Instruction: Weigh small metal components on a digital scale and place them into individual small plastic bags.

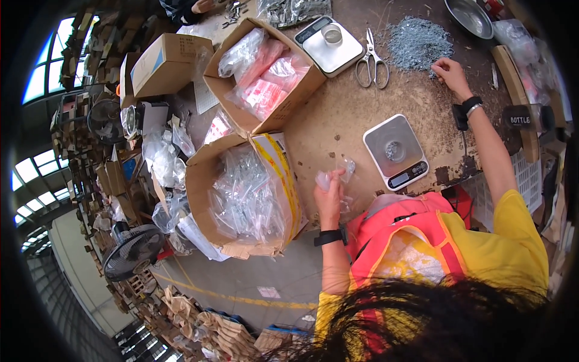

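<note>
My left hand (329, 196) is closed on a clear plastic bag (347, 170), near the table's front edge. At the right edge of a heap of small grey metal pieces (416, 43) is my right hand (450, 75). Its fingertips are pinched together, and whatever lies between them is too small to make out. Between my arms stands a white digital scale (375, 140) with a small clear cup (395, 152) on its plate, holding some metal pieces. Left of my left hand, an open carton (199, 199) holds many small clear bags (247, 199) with parts inside.
Scissors (372, 63) lie beside the heap, next to a second scale (332, 51) bearing a round container. A carton (265, 123) of red and clear bags stands far left. A metal bowl (470, 18) and a dark bottle (525, 119) are on the right.
</note>
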Available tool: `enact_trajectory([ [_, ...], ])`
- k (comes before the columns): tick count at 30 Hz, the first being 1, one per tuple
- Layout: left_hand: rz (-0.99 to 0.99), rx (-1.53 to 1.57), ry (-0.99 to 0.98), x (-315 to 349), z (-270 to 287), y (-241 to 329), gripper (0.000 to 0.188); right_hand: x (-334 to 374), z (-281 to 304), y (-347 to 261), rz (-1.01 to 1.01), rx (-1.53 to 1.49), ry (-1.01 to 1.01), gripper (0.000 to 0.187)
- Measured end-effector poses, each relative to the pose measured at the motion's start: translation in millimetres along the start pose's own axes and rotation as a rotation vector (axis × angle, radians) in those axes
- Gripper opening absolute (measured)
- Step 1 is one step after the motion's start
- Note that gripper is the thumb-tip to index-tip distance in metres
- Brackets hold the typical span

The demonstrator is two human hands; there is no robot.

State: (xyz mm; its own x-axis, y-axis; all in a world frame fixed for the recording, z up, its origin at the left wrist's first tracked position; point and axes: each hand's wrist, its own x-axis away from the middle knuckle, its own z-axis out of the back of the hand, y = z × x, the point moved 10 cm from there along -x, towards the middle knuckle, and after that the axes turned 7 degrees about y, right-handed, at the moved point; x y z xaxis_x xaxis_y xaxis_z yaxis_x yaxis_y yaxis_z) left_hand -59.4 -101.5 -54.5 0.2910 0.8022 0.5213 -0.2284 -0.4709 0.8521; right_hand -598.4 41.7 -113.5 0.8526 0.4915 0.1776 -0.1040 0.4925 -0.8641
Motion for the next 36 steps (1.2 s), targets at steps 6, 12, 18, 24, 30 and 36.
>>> enact_trajectory([
  [6, -0.028, -0.039, -0.004, -2.5, 5.5, -3.7, 0.027, 134.8, -60.2, -85.2, -0.009, -0.141, -0.548, 0.009],
  [12, -0.025, -0.036, -0.037, -1.9, -5.5, 3.1, 0.024, 222.6, -109.3, -129.9, 0.261, 0.039, -0.626, 0.017],
  [18, -0.035, -0.045, -0.032, -0.1, -5.6, 2.3, 0.024, 224.9, -107.6, -133.4, 0.354, 0.094, -0.492, 0.021],
  [24, -0.002, 0.029, -0.012, -3.4, -1.3, -4.8, 0.023, 206.5, -99.6, -99.0, -0.069, -0.135, -0.585, 0.017],
  [30, -0.031, 0.0, -0.039, -8.4, -5.0, -1.4, 0.022, 133.3, -64.2, -68.4, 0.061, 0.101, -0.381, 0.011],
  [36, 0.005, 0.014, -0.094, -8.3, -11.3, 2.1, 0.015, 104.0, -29.5, -126.1, 0.562, 0.495, -0.067, 0.02],
])
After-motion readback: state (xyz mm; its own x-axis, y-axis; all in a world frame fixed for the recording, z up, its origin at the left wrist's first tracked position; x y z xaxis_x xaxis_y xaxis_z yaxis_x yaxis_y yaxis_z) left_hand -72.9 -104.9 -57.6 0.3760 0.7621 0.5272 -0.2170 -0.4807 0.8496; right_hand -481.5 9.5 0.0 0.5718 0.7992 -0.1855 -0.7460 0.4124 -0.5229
